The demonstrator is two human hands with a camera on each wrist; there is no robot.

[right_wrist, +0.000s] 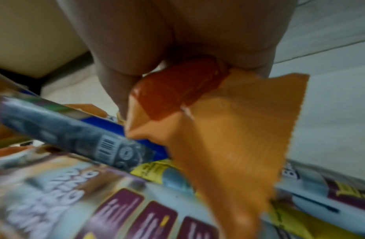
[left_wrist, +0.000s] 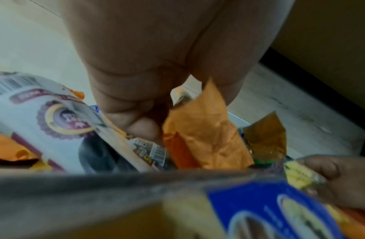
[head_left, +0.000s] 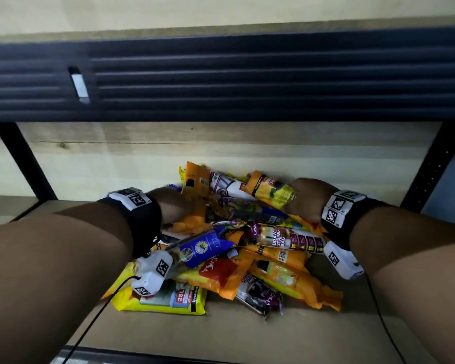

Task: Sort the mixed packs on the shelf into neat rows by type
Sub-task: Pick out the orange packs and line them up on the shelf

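A jumbled heap of packs (head_left: 247, 248), orange, yellow, blue and purple-white, lies mid-shelf (head_left: 247, 334). At the heap's far left, the left hand (head_left: 172, 203) pinches an orange pack (head_left: 195, 190); far right, the right hand (head_left: 306, 198) grips an orange-yellow pack (head_left: 271, 191).

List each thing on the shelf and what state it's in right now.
Packs: one mixed heap, unsorted.
Left hand: grips an orange pack.
Right hand: grips an orange and yellow pack.
Blue pack: tilted, atop the heap.
Yellow 25L pack: flat, at front.
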